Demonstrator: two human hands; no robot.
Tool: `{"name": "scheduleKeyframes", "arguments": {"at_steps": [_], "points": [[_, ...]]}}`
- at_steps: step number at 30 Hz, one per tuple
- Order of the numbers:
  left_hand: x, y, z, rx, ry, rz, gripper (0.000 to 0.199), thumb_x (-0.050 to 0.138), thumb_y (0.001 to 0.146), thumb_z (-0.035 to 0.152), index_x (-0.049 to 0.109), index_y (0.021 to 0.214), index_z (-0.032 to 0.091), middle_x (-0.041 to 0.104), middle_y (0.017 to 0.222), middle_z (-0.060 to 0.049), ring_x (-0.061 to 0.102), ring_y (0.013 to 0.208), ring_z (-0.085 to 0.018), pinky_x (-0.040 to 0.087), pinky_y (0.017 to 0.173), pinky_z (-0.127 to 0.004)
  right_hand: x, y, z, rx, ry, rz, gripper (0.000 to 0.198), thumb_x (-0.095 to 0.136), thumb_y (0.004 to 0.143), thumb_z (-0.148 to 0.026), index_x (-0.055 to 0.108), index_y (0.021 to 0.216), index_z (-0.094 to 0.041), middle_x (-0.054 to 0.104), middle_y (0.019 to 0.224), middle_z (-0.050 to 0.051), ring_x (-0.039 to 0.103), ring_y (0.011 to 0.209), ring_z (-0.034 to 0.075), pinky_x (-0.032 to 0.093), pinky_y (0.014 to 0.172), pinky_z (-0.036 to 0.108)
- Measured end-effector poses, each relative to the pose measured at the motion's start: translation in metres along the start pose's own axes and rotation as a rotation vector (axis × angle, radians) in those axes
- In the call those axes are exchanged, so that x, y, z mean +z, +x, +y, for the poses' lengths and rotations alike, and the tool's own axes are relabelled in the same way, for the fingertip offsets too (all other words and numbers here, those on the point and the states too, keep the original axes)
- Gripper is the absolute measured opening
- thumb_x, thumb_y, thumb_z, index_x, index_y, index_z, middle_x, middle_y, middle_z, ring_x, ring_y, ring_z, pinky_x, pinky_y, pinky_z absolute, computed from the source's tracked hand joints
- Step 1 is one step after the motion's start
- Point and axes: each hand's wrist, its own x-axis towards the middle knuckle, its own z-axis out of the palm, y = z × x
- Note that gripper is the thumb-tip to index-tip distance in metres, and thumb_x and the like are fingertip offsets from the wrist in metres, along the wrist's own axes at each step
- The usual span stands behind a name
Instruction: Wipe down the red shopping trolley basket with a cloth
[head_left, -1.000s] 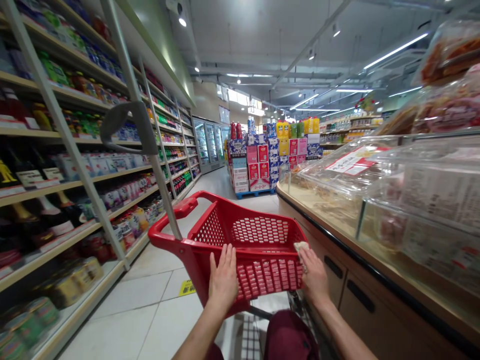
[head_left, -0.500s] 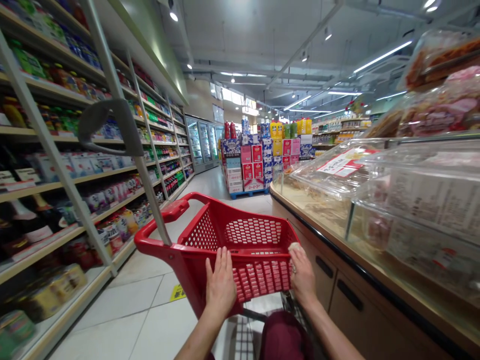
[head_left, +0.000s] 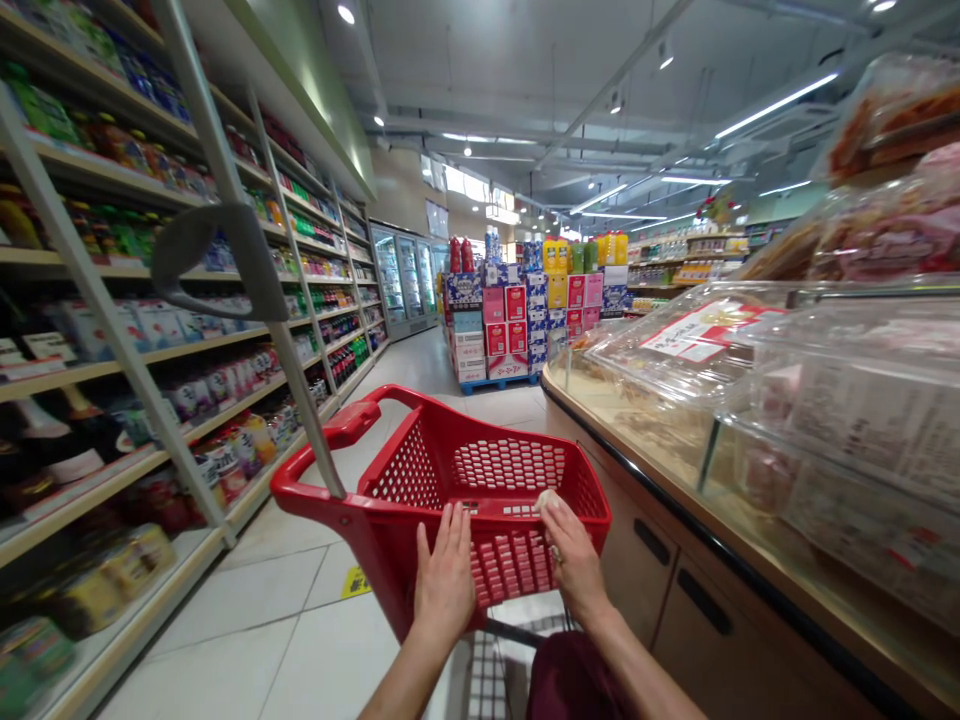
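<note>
A red plastic shopping basket (head_left: 510, 520) with pierced walls stands on the floor before me. My left hand (head_left: 444, 575) lies flat against its near side, fingers stretched out and reaching the rim. With my right hand (head_left: 571, 555) I press a small, pale, crumpled cloth (head_left: 546, 500) to the near rim, right of the middle. Most of the cloth is hidden under the fingers. A metal pull rod (head_left: 307, 400) with a grey handle (head_left: 247, 262) rises from the basket's left end. I see nothing inside the basket.
Tall shelves of bottles and packs (head_left: 172, 390) line the left side. Close on the right is a counter (head_left: 630, 450) with clear food boxes (head_left: 847, 380). Stacked drink cartons (head_left: 506, 330) stand on a blue pallet ahead, with glass-door fridges (head_left: 405, 275) behind. Pale tiles (head_left: 247, 620) cover the floor.
My right hand has slid left along the near rim with the cloth, away from the right corner. The left hand stays at nearly the same spot.
</note>
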Motion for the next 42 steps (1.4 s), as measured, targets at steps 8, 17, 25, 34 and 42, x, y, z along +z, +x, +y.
{"name": "scheduleKeyframes", "arguments": {"at_steps": [8,17,25,34,42], "points": [[-0.003,0.000,0.001,-0.010,-0.069,-0.069,0.063,0.035,0.068,0.016,0.026,0.130,0.010,0.021,0.140,-0.007,0.014,0.129,-0.022,0.011,0.103,-0.050,-0.001,-0.006,0.022,0.220,-0.100,0.124,0.047,0.033,0.071,-0.008,0.055,0.112,-0.015,0.052,0.119,0.008,0.038,0.119,0.021,0.034,0.097,0.045],[-0.014,0.001,-0.033,-0.097,-0.057,-0.014,0.060,0.035,0.068,0.014,0.032,0.128,0.012,0.027,0.138,-0.008,0.019,0.128,-0.022,0.009,0.104,-0.049,0.002,-0.002,0.016,0.070,-0.102,0.007,0.046,0.043,0.075,-0.021,0.045,0.121,-0.017,0.047,0.124,0.010,0.041,0.116,0.025,0.039,0.091,0.046],[-0.036,-0.001,-0.086,-0.183,-0.094,0.231,0.054,0.036,0.071,0.015,0.037,0.125,0.016,0.041,0.131,-0.006,0.032,0.122,-0.018,0.012,0.105,-0.045,0.014,0.006,0.088,0.079,0.005,-0.139,0.048,0.043,0.062,-0.021,0.057,0.107,-0.027,0.055,0.116,0.004,0.050,0.107,0.025,0.046,0.086,0.038],[-0.058,0.016,-0.159,-0.326,0.019,0.240,0.037,0.046,0.074,0.019,0.051,0.111,0.018,0.050,0.123,-0.010,0.036,0.120,-0.023,0.018,0.100,-0.049,0.082,0.064,-0.100,-0.052,0.336,0.036,0.048,0.030,0.075,-0.008,0.052,0.115,-0.023,0.054,0.118,0.003,0.049,0.110,0.019,0.045,0.088,0.040],[-0.066,0.016,-0.142,-0.279,-0.066,0.301,0.026,0.049,0.073,0.020,0.055,0.097,0.021,0.058,0.104,-0.006,0.046,0.104,-0.021,0.026,0.091,-0.041,0.100,0.105,-0.232,-0.106,0.694,0.068,0.036,0.038,0.084,-0.020,0.049,0.118,-0.021,0.051,0.121,0.009,0.046,0.112,0.022,0.044,0.088,0.040]]}}
